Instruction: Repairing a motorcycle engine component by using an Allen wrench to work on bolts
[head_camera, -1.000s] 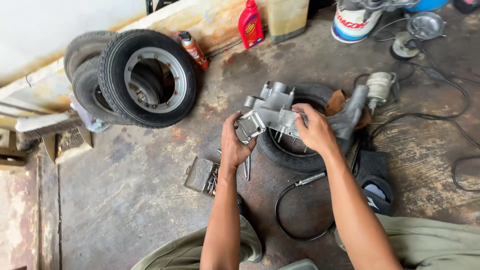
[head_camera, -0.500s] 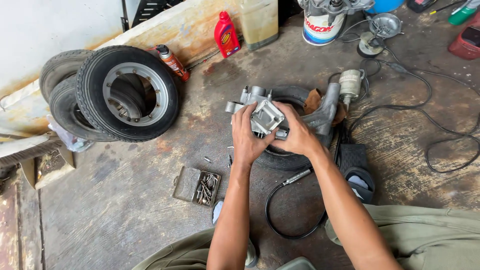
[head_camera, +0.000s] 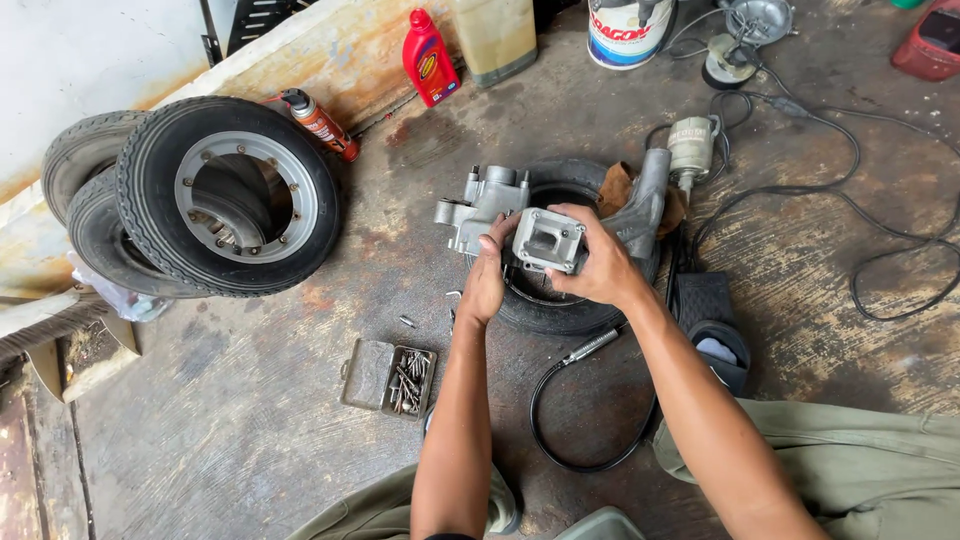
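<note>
The person is holding a grey cast-metal engine casing (head_camera: 490, 205) over a small black tyre (head_camera: 560, 300) that is lying flat on the floor. On the casing a square metal cover (head_camera: 547, 240) is sitting, and both hands are on it. The right hand (head_camera: 600, 265) is gripping the cover from the right side, with the fingers closed around its edge. The left hand (head_camera: 485, 285) is pressing against the left side of the cover, the fingers curled on it.

Just behind the tyre a brown rag (head_camera: 615, 185) and a grey power tool (head_camera: 690, 150) are lying, and its black cable (head_camera: 860, 215) is running in loops over the floor to the right. In front of the tyre a black hose (head_camera: 560, 420) is making a curve. Left of the arms an open small metal tin (head_camera: 388, 378) with screws and bits is standing, and some loose bolts are near it.

The floor (head_camera: 250, 440) is rough concrete, stained with oil and rust. Farther left two bigger tyres with rims (head_camera: 230, 195) are leaning together. Along the back a red oil bottle (head_camera: 428, 60), an orange spray can (head_camera: 320, 122), a yellowish jerrycan (head_camera: 492, 35) and a white bucket (head_camera: 628, 30) are standing near a worn, rusty wall edge.
</note>
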